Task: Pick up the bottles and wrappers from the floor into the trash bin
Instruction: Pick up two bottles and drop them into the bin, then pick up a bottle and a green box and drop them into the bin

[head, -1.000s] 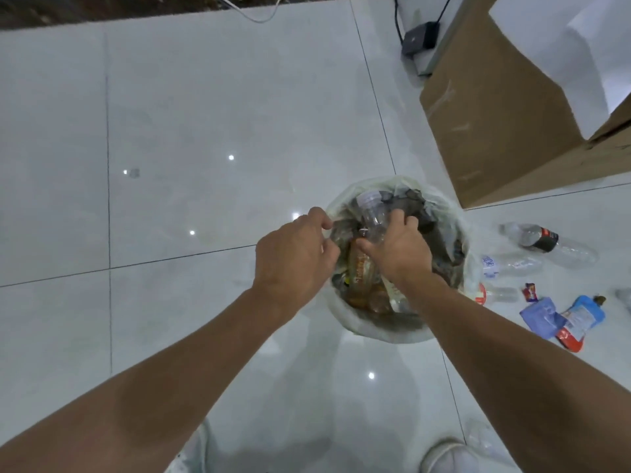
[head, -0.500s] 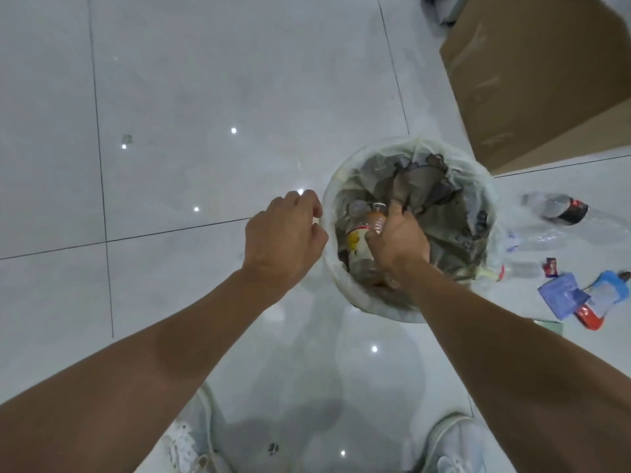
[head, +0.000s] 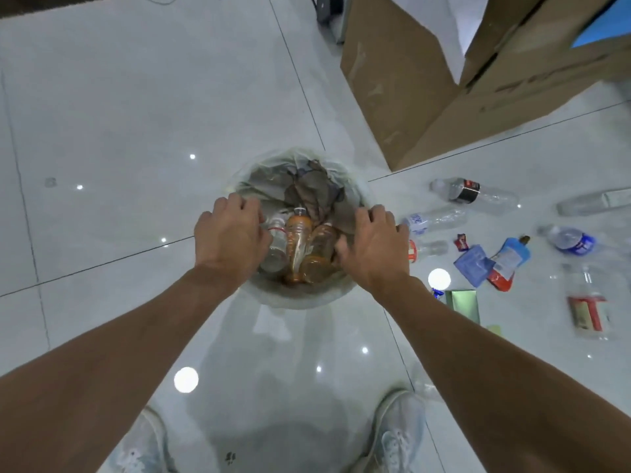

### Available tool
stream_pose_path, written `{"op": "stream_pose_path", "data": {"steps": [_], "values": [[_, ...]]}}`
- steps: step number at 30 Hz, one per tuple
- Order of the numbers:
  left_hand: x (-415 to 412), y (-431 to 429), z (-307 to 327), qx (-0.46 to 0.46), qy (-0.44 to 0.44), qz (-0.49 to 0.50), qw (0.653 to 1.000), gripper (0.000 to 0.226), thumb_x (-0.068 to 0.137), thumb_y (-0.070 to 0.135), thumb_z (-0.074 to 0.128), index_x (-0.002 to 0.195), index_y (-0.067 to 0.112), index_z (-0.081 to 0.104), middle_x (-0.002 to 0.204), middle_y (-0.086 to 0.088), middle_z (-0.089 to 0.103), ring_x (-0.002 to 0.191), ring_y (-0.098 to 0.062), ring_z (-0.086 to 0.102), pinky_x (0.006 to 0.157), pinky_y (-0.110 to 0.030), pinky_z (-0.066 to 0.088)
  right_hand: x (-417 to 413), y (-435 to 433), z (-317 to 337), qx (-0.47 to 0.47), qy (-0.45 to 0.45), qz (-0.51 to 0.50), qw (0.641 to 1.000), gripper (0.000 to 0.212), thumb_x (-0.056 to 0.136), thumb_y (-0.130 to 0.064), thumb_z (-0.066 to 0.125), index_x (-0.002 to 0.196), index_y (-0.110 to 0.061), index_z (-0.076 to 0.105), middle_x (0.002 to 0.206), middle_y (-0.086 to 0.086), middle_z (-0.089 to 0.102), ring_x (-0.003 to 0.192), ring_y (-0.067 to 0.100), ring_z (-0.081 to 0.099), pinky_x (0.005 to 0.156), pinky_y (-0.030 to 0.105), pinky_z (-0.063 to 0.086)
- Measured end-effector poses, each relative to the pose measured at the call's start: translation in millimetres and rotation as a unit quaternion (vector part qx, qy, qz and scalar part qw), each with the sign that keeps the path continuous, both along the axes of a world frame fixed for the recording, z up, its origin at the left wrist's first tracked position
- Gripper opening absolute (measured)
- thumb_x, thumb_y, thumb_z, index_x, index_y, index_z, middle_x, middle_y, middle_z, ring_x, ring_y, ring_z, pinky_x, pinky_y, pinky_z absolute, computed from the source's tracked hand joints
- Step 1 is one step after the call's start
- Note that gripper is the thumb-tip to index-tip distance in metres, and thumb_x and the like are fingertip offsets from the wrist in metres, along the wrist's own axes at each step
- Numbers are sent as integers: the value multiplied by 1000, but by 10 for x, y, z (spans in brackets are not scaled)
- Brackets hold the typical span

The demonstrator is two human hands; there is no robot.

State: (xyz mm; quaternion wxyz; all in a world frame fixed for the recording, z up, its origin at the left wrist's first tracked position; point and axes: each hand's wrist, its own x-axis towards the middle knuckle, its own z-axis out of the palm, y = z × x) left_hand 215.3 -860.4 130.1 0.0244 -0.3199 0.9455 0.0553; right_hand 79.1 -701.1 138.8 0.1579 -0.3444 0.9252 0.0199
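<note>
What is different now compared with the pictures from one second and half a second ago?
The right hand left the orange bottle, rose out of the trash bin and now rests on its right rim. The bottle lies inside among others. The left hand stays at the left rim; the blue wrapper and the black-label bottle right of the bin lie as before.

Indoor room, perhaps storage or office; glossy pale floor tiles (head: 136,97); large cardboard boxes (head: 409,80).
</note>
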Motion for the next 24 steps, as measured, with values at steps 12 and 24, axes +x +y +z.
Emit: {"op": "stream_pose_path", "data": {"steps": [12,24], "values": [[-1355,1534,184,143,11,-30,989,20,87,24,52,106,19,56,107,-5,56,103,-28,53,74,-40,47,-737,1817,75,4,-35,-138,990,48,91,-39,47,132,-14,44,126,12,48,116,31,47,97,44,38],[-1848,2979,-563,181,-63,-108,975,29,87,22,52,116,23,51,114,1,53,108,-22,52,75,-33,40,-1002,3340,-508,42,-88,-248,964,49,90,-41,49,132,-15,43,126,11,49,116,29,49,94,42,40]]}}
